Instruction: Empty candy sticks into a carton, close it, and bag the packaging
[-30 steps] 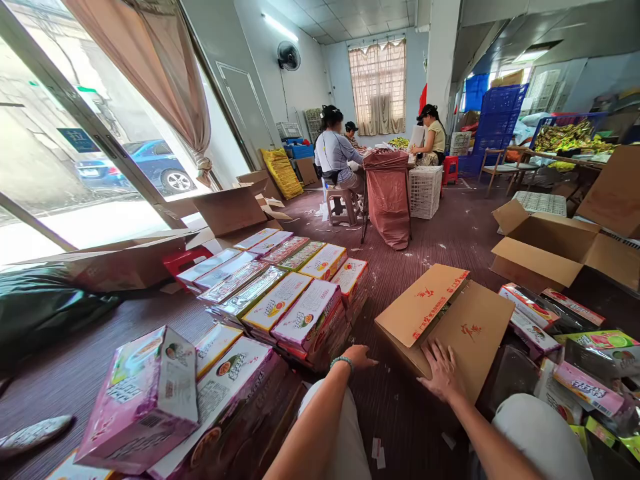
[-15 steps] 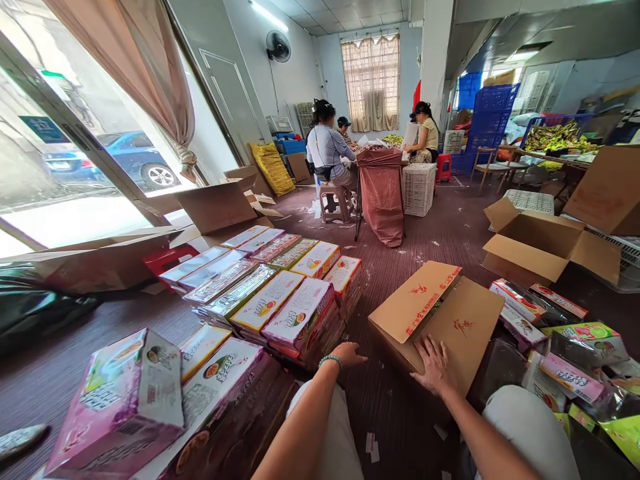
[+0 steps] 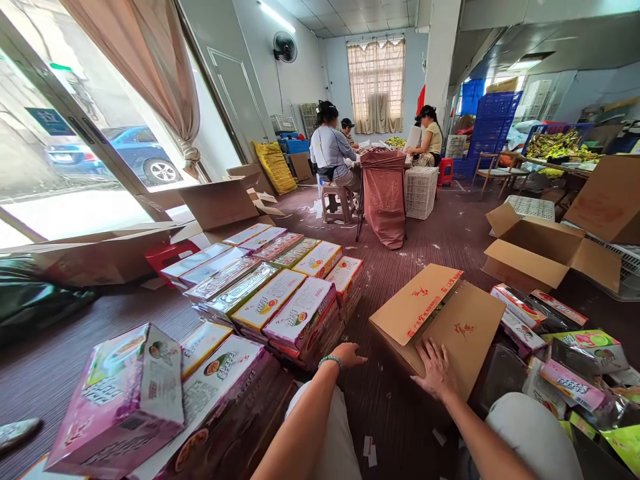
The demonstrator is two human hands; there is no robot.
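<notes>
One blue car (image 3: 120, 157) stood outdoors at the far left, seen past a tied-back curtain (image 3: 165, 73). Three people (image 3: 330, 153) sat near one another in the background. A block of stacked, fruit-printed boxes (image 3: 273, 297) took up the floor (image 3: 385, 267) left of centre. The brown carton (image 3: 463, 330) was close in front, between that block and a heap of loose boxes (image 3: 575, 383); its top flaps were folded inward, a narrow gap running between them. A pink-and-purple box (image 3: 117, 400) leaned on top of others at the lower left. The right hand (image 3: 435, 370) rested on the carton's right-hand flap, beside the gap, its fingers spread fairly wide. The left hand (image 3: 347, 355) hung between block and carton, apart from the carton, its fingers loosely extended; whether it touched the block, I could not tell. A green beaded bracelet (image 3: 330, 361) circled the left wrist. Small paper slips (image 3: 370, 451) lay below.
</notes>
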